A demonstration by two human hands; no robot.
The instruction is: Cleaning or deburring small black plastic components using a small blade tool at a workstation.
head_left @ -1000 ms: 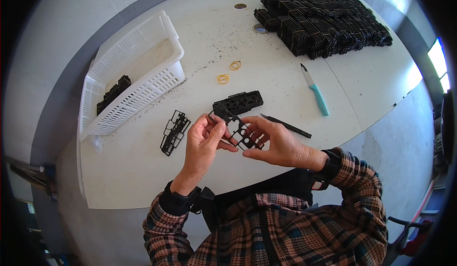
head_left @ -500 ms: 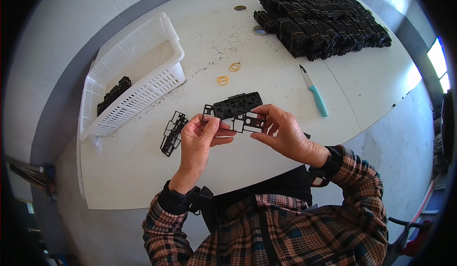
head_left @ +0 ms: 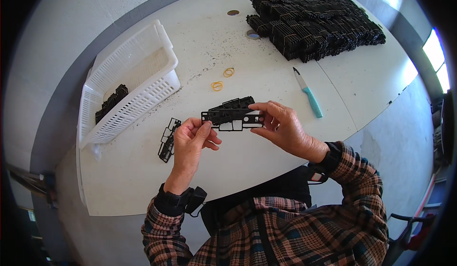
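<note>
Between my two hands, above the white table, is a flat black plastic frame (head_left: 232,127) with square and round cut-outs. My left hand (head_left: 193,140) pinches its left end between thumb and fingers. At the opposite end my right hand (head_left: 281,125) grips it, thumb below and forefinger above. Just behind it lies a stack of similar black frames (head_left: 240,103), partly covered by the held one. Another small group of black frames (head_left: 167,140) rests on the table left of my left hand, which hides part of it.
At the left stands a white slotted basket (head_left: 143,106) with some black frames (head_left: 112,104) inside. Yellow rubber bands (head_left: 217,86) lie beyond my hands. A knife with a turquoise handle (head_left: 312,101) is to the right. Banded black frames (head_left: 319,23) are piled at the far right, beside a tape roll (head_left: 253,34).
The held frame has turned from tilted to nearly level, its long side now facing me. My left hand has shifted slightly left, with its fingers less spread beneath the frame.
</note>
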